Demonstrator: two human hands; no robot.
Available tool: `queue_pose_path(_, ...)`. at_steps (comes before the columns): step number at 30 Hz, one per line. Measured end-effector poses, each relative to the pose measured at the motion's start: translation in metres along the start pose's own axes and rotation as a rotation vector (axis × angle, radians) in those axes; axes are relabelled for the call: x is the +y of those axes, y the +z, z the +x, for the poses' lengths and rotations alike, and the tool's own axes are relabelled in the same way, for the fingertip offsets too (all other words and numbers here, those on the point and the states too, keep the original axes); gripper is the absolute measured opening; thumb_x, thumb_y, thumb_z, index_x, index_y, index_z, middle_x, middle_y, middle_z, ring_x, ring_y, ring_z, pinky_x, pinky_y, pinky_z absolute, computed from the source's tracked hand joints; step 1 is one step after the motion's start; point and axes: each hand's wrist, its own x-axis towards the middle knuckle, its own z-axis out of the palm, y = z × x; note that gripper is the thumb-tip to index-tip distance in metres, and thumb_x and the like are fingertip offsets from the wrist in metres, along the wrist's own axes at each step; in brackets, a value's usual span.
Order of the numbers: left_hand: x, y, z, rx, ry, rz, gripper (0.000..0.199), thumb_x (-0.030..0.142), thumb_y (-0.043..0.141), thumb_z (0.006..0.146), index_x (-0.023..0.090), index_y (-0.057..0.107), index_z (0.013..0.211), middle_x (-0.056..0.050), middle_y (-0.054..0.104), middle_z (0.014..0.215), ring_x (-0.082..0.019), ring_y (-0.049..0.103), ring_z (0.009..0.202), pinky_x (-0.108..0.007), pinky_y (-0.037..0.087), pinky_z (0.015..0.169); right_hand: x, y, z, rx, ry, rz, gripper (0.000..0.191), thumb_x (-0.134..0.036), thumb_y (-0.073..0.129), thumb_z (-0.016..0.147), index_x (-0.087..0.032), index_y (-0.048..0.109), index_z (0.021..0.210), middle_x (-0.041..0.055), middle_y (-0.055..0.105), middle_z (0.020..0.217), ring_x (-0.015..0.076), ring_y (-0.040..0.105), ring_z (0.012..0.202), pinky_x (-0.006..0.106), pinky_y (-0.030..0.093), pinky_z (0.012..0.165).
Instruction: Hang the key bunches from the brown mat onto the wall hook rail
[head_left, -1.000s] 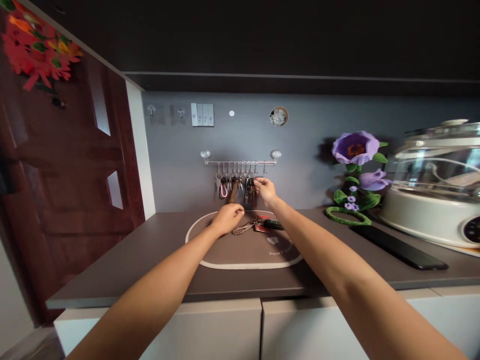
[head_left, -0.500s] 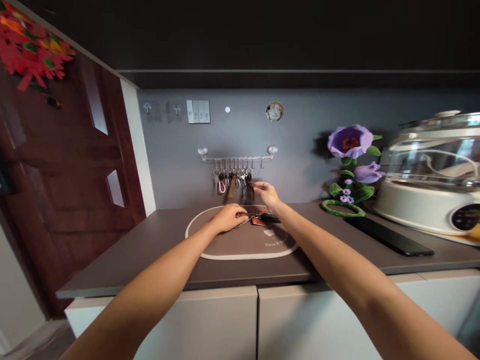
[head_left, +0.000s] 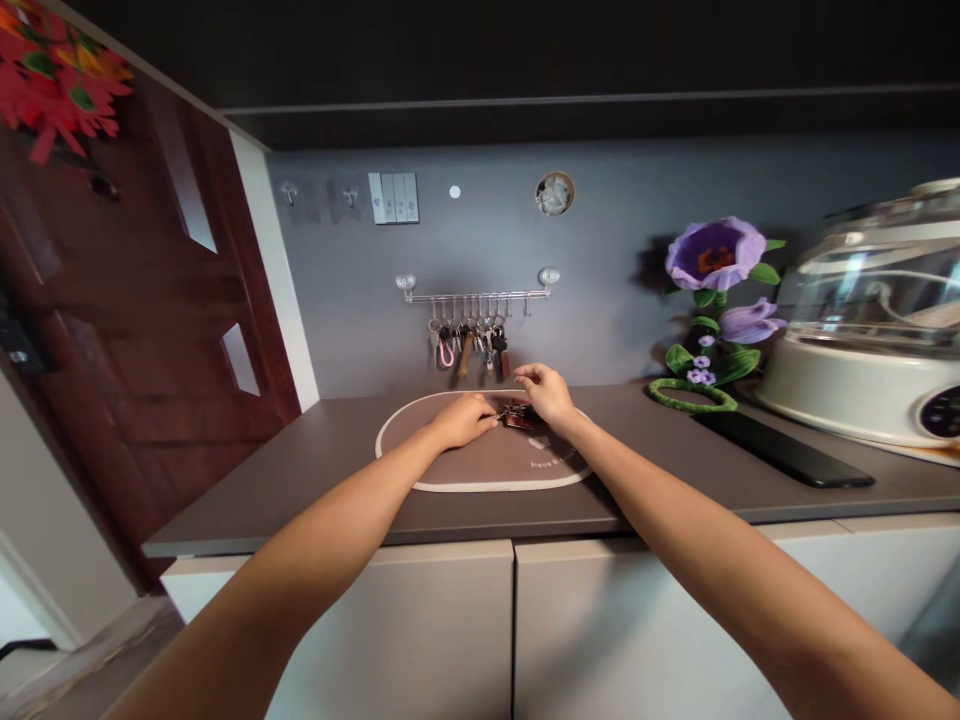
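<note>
A clear hook rail (head_left: 480,296) on the grey wall bears several hanging keys and key rings (head_left: 466,345), among them a pink loop and a brown strap. Below it lies a brown oval mat (head_left: 480,465) with a pale rim. On the mat is a small bunch of keys with a red tag (head_left: 517,415). My left hand (head_left: 465,420) rests on the mat, its fingertips closed at the left end of this bunch. Just right of the hanging keys, my right hand (head_left: 545,392) is raised over the bunch, fingers bent; any object in them cannot be made out.
A black phone (head_left: 787,450) lies on the counter (head_left: 300,475) at the right. Behind it stand a purple knitted flower (head_left: 716,258) with a green ring base and a white appliance (head_left: 847,390) with a clear top. A dark cabinet (head_left: 525,60) hangs overhead.
The view has shifted a little. My right hand has drawn slightly away from the hanging keys, leaving a gap. My left hand stays at the bunch on the mat.
</note>
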Motion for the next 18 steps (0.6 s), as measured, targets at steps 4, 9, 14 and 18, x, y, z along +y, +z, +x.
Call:
queue_pose_path(4,-0.0021,0.001,0.0017,-0.026,-0.049,0.076,0.027,0.028,0.042,0.081,0.017,0.066,0.078,-0.009,0.063,0.083,-0.018,0.054,0.081,-0.026,0.038,0.075,0.0022,0.0014,0.0015,-0.063,-0.12,-0.184,0.019,-0.005,0.053,0.063,-0.021,0.064,0.067,-0.0001,0.063,0.069,0.0147,0.056,0.07,0.033,0.039,0.084)
queue_pose_path(9,-0.0026,0.001,0.0016,0.03,-0.073,0.151,0.032,0.03,0.035,0.084,0.015,0.064,0.082,-0.009,0.061,0.088,-0.018,0.055,0.08,-0.028,0.04,0.074,0.0012,0.0029,0.0014,-0.148,-0.191,-0.44,0.024,-0.008,0.046,0.069,-0.018,0.063,0.084,0.0035,0.065,0.083,0.0149,0.058,0.08,0.03,0.041,0.084)
queue_pose_path(14,-0.0009,-0.0031,-0.0003,0.101,-0.081,0.217,0.032,0.029,0.033,0.085,0.016,0.062,0.085,-0.008,0.057,0.087,-0.017,0.054,0.08,-0.028,0.04,0.073,-0.0012,0.0028,0.0017,-0.168,-0.216,-0.541,0.025,-0.012,0.044,0.073,-0.016,0.061,0.09,0.0059,0.064,0.089,0.0153,0.058,0.083,0.028,0.042,0.082)
queue_pose_path(18,-0.0024,-0.004,0.0006,0.18,-0.091,0.15,0.031,0.029,0.034,0.085,0.017,0.062,0.085,-0.006,0.055,0.087,-0.016,0.052,0.084,-0.027,0.039,0.077,-0.0001,0.0034,0.0022,-0.173,-0.251,-0.533,0.024,-0.013,0.044,0.073,-0.016,0.061,0.09,0.0055,0.064,0.086,0.0151,0.058,0.082,0.028,0.042,0.081)
